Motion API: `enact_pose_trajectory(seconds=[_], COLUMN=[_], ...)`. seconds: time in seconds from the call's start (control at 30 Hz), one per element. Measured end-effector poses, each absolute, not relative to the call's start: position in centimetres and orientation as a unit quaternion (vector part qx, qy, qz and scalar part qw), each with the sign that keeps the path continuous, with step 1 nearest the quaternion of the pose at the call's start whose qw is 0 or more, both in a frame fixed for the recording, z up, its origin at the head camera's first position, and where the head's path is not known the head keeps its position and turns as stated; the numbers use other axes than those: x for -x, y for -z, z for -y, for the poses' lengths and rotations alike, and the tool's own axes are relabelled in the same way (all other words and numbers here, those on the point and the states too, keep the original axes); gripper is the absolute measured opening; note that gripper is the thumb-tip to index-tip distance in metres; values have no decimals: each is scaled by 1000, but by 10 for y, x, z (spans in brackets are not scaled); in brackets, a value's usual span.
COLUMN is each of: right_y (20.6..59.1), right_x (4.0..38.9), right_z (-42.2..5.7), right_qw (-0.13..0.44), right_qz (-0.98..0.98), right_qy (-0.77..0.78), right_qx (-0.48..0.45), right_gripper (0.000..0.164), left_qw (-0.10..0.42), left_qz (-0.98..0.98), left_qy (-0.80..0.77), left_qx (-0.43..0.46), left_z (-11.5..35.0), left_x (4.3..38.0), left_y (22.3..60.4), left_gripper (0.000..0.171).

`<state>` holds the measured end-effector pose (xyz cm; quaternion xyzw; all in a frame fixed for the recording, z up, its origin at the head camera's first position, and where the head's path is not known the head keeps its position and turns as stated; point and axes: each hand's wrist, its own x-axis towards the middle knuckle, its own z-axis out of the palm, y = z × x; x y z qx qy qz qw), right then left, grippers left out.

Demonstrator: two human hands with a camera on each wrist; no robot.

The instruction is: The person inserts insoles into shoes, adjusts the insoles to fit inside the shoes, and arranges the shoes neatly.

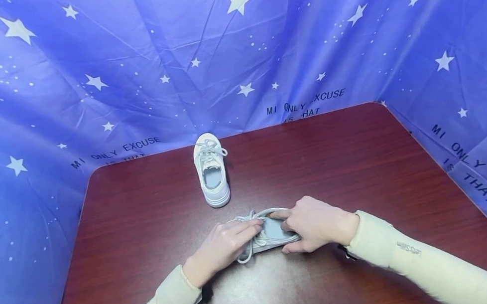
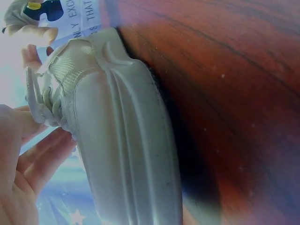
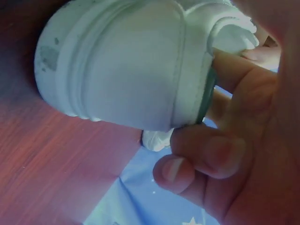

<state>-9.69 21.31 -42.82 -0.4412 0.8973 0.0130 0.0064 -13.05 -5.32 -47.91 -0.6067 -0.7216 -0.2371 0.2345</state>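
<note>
A white lace-up sneaker (image 1: 274, 230) lies sole down on the table, its toe to the left and its heel to the right. My left hand (image 1: 224, 243) holds it at the tongue and laces, fingertips by the front of the opening. At the heel end, my right hand (image 1: 318, 223) grips the collar, some fingers inside the opening and others outside. In the left wrist view the shoe's side (image 2: 126, 140) and knotted laces (image 2: 49, 101) show close up. Dark marks spot the heel (image 3: 117, 65) in the right wrist view.
A matching white sneaker (image 1: 216, 193) stands farther back, toe toward the far edge, with tied laces. The dark red wooden table (image 1: 339, 161) has rounded far corners. Blue curtains (image 1: 194, 37) with white stars and printed words hang behind and at both sides.
</note>
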Motion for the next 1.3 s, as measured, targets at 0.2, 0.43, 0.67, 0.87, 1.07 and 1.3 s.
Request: enact_pose_trajectory(seconds=[0.2, 0.43, 0.67, 0.87, 1.07, 1.3], right_y=[430, 433, 441, 443, 439, 441], right_x=[99, 97, 92, 90, 88, 90], right_z=[-218, -228, -234, -237, -227, -215], right_qw=[11, -8, -47, -48, -101, -102], right_qz=[-893, -885, -878, -878, -863, -844], right_qy=[25, 48, 3, -3, -39, -64], right_qx=[448, 463, 476, 476, 494, 523], right_gripper=[31, 22, 28, 35, 34, 47], left_qw=[241, 243, 236, 237, 241, 242], left_qz=[725, 724, 726, 726, 726, 731], left_qy=[236, 237, 234, 236, 238, 234], left_qx=[601, 600, 602, 601, 598, 593], left_z=[54, 52, 50, 49, 48, 48], left_x=[131, 129, 128, 128, 128, 127], left_y=[479, 479, 478, 478, 478, 478], left_gripper=[18, 18, 17, 17, 22, 30])
